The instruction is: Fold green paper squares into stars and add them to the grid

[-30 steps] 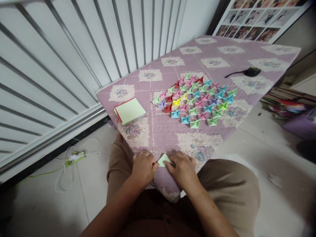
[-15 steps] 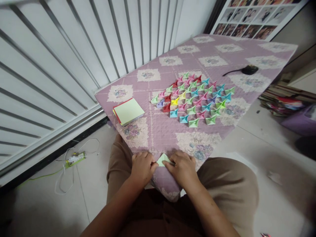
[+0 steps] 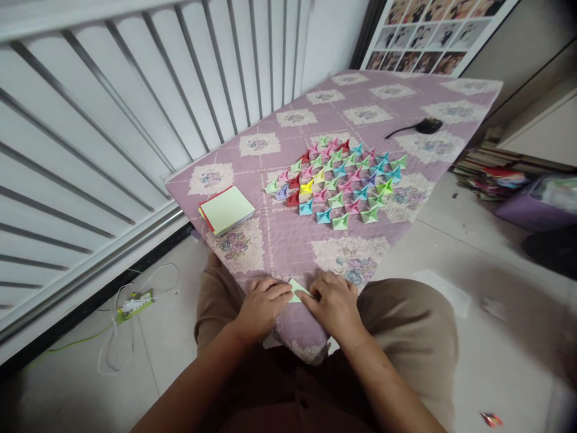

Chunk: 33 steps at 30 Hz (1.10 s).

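Dozens of folded paper pieces (image 3: 333,184) stood in slanting rows on the tablecloth (image 3: 288,240); those looked done. One light green paper (image 3: 298,292), apparently part-folded into a triangle, lay near the cloth's near corner, between both hands. Paper stack (image 3: 231,207) sat flat, left of the rows, so more sheets looked left; couldn't count them. Left hand (image 3: 262,305): fingers nearly straight, close together, laid over the green paper's left end; couldn't tell whether it gripped. Right hand (image 3: 334,302): fingers curled in, thumb on the paper's right part, had hold of it. Vs half a second earlier: left fingers had gone from curled to stretched across, less of the triangle showed. Right hand much the same. Rows and stack unmoved on the cloth; view had shifted, red scrap (image 3: 491,419) further in at lower right.
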Tool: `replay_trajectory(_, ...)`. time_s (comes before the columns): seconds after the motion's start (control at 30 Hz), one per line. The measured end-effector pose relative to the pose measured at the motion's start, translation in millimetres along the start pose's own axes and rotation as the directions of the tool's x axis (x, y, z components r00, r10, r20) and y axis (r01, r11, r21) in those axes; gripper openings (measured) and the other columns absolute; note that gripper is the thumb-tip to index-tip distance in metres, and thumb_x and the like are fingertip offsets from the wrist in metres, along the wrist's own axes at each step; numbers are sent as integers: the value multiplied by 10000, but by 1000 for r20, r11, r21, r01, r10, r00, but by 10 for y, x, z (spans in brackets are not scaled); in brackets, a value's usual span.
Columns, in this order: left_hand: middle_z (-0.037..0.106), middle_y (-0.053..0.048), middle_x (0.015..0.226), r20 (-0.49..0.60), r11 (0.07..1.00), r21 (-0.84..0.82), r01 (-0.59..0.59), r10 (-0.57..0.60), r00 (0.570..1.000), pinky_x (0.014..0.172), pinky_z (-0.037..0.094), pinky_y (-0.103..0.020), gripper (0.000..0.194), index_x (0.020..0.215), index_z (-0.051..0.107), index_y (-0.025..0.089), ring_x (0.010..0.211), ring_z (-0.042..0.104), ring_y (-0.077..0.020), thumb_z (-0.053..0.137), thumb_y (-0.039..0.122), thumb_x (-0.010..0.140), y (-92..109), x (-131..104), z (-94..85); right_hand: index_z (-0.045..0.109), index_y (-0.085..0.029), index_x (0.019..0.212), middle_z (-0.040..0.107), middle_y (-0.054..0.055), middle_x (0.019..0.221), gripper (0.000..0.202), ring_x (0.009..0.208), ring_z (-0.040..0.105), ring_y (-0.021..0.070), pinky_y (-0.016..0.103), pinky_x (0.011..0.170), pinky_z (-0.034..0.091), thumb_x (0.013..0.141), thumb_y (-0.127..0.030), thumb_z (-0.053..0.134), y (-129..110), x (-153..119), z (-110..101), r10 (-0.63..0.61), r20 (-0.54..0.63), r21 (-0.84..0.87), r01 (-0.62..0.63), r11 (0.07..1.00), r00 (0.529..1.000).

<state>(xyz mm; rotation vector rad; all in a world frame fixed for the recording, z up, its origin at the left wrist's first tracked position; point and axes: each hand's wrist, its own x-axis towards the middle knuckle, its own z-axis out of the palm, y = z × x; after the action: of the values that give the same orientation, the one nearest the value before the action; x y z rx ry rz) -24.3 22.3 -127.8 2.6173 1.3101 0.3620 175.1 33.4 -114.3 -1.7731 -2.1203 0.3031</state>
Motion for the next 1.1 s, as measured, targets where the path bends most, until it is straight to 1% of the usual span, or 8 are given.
replay_trajectory(0.37,561,11,1277,105,994,102,-49,38,994,855,331,-372,301,1197,561,338,1090,452,-207,474,250,923,20,21,-60,605,-209,677,585,15,769,225,856,494,200,347,780,243,814,-388,612,98,-89,7,9,-60,44,-7,999,998)
replay_trajectory(0.53,546,8,1286,149,989,134,-65,45,988,854,321,-377,293,1202,556,366,1075,446,-214,461,300,933,33,46,-99,626,-224,793,631,11,831,101,874,526,201,348,789,260,816,-317,592,181,-90,28,4,-92,113,6,994,996)
replay_trajectory(0.63,548,6,1273,152,989,130,-69,49,987,867,317,-374,294,1205,559,374,1072,440,-209,447,310,941,31,50,-109,648,-230,858,663,19,884,124,888,555,197,366,830,290,856,-276,533,167,-131,16,-33,-136,122,50,991,990)
replay_trajectory(0.7,548,-1,1266,150,989,134,-69,49,987,880,318,-372,294,1205,563,375,1078,435,-204,457,312,938,27,48,-108,648,-228,987,679,37,997,196,958,573,194,392,917,296,894,-250,477,103,-193,18,-126,-149,123,145,982,981)
replay_trajectory(0.77,547,-13,1262,139,988,140,-73,53,989,892,321,-373,278,1182,587,356,1088,432,-205,471,322,931,23,42,-97,598,-211,1149,656,60,1139,283,1071,560,191,406,1001,278,916,-228,439,19,-276,46,-265,-121,117,279,953,957)
replay_trajectory(0.83,550,-15,1261,113,987,141,-81,65,991,900,325,-378,245,1129,622,329,1095,434,-210,490,328,922,21,33,-74,553,-192,1234,615,76,1235,337,1165,522,200,406,1027,282,921,-230,437,-49,-357,94,-354,-87,93,362,928,931)
replay_trajectory(0.97,572,-17,1236,46,989,131,-69,63,997,894,342,-371,215,1085,641,293,1094,455,-204,523,290,906,31,-5,-23,494,-201,1317,575,83,1294,415,1217,495,216,419,1023,312,905,-254,476,-79,-445,164,-382,5,31,382,924,924)
replay_trajectory(1.1,600,-32,1200,10,989,137,-51,51,999,868,362,-356,235,1116,624,265,1077,485,-200,506,269,913,38,-93,-6,477,-205,1333,528,89,1346,457,1242,473,236,464,1041,282,890,-315,509,-60,-444,141,-383,80,7,384,923,920)
